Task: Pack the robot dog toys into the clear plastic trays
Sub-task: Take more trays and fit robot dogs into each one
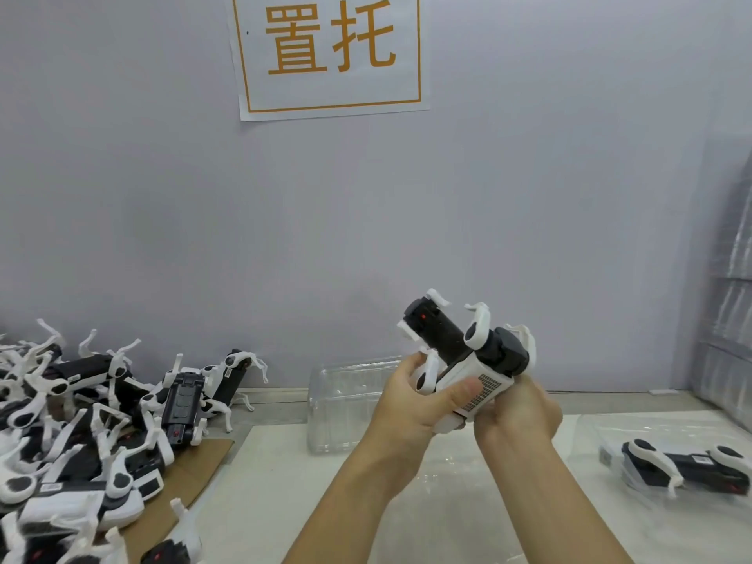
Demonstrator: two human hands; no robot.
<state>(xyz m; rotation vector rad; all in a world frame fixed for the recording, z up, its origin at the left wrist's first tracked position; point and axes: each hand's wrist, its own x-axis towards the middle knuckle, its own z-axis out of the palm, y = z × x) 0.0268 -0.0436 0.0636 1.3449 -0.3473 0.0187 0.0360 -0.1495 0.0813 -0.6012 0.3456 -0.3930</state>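
White-and-black robot dog (464, 360) sits clamped between both hands, left hand (411, 405) and right hand (517, 417), its long axis slanting up-left. Nearest clear tray (346, 405) stands just beyond the left hand.

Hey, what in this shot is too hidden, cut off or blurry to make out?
All in the head view:
- Held toy: its underside and lower end are hidden by the left hand and right hand.
- Label on the toy in the right tray: too small and blurred to read.
- Toy pile: cut off by the left and bottom edges, so no count.
- Stack at far right: blurred and cut off by the edge.
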